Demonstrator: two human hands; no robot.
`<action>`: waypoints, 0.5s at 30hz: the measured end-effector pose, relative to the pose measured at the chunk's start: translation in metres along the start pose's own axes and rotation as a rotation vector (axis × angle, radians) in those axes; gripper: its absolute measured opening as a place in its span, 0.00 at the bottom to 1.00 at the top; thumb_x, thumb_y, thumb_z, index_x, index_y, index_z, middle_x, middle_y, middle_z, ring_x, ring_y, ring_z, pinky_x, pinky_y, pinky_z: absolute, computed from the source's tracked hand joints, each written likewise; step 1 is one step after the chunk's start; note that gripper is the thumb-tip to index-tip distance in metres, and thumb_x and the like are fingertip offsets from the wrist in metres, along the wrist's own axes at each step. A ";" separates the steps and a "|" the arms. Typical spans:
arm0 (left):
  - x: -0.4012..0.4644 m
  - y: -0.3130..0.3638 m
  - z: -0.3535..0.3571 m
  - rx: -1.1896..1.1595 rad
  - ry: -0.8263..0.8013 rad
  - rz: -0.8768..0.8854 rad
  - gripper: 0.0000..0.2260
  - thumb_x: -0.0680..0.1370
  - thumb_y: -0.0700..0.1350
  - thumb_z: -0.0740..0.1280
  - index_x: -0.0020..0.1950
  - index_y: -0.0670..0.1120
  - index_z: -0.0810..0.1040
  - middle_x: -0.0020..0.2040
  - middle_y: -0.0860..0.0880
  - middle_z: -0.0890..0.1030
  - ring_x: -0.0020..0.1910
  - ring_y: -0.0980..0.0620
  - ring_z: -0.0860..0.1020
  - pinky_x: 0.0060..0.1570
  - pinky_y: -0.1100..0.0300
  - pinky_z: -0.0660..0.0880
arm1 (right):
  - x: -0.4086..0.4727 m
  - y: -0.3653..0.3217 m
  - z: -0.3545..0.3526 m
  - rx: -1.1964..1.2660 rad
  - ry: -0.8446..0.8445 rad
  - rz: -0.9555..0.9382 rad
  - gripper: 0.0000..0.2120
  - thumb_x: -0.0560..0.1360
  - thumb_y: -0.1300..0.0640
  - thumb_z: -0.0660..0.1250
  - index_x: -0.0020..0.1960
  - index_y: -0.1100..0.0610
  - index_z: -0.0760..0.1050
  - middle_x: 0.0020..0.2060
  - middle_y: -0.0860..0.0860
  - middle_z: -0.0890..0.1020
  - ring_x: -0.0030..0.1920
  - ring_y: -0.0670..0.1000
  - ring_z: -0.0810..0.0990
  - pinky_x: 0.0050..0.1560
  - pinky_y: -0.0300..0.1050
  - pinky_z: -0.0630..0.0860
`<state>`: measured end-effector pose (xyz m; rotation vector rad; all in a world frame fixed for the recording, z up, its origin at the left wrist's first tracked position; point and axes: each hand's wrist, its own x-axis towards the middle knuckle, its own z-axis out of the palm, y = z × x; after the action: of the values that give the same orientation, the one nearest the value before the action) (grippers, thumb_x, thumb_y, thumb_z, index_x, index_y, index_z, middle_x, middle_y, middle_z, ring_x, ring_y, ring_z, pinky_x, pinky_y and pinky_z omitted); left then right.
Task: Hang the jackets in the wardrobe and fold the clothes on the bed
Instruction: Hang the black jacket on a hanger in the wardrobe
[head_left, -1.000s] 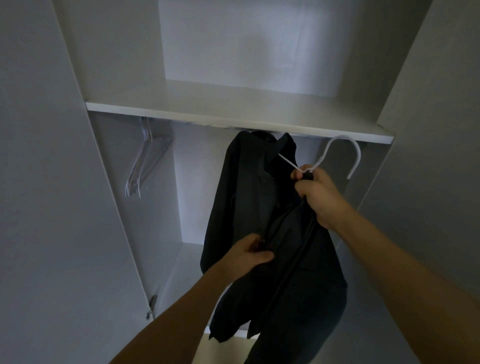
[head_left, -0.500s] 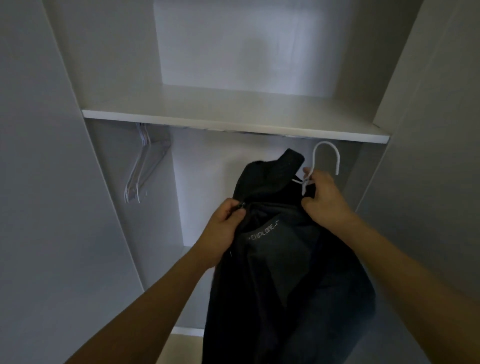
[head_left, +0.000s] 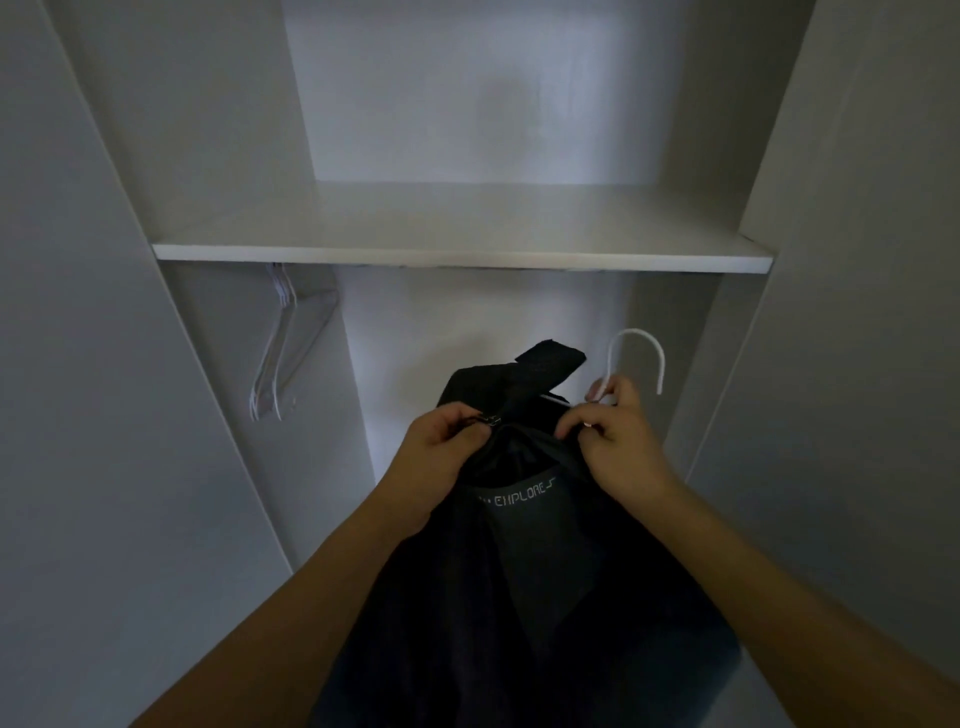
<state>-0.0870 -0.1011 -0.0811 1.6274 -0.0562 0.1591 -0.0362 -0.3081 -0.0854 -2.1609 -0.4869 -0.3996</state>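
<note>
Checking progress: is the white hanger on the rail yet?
Not yet. The hanger hook is free in the air below the shelf, held in the right hand.

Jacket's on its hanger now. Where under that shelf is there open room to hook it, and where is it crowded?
Free: under the shelf, from the spare hangers across to the right wall, above the white hook. The shelf top is bare too. Crowded: the left corner, where those hangers bunch against the side panel. The rail itself is hidden.
</note>
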 end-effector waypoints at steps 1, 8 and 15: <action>0.001 0.000 -0.001 0.080 0.017 0.030 0.06 0.79 0.40 0.66 0.45 0.46 0.81 0.42 0.46 0.83 0.42 0.52 0.82 0.44 0.63 0.79 | 0.001 -0.002 0.001 0.050 -0.012 0.036 0.16 0.76 0.63 0.66 0.34 0.45 0.79 0.49 0.43 0.67 0.47 0.34 0.70 0.49 0.26 0.67; 0.006 0.007 0.004 0.239 0.148 0.116 0.03 0.76 0.43 0.72 0.43 0.47 0.81 0.37 0.51 0.83 0.37 0.57 0.81 0.38 0.68 0.77 | 0.007 -0.007 0.009 0.130 -0.084 0.045 0.05 0.69 0.46 0.75 0.41 0.42 0.79 0.49 0.35 0.63 0.50 0.30 0.68 0.56 0.32 0.67; 0.008 0.019 0.001 -0.204 0.169 -0.284 0.08 0.77 0.39 0.63 0.44 0.43 0.82 0.43 0.44 0.83 0.46 0.45 0.81 0.48 0.52 0.76 | 0.016 0.003 0.010 0.150 -0.023 0.024 0.14 0.72 0.56 0.74 0.41 0.36 0.78 0.44 0.33 0.62 0.47 0.32 0.70 0.51 0.25 0.66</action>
<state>-0.0817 -0.1028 -0.0617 1.3968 0.2796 0.0686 -0.0197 -0.2989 -0.0861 -2.0259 -0.4878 -0.3154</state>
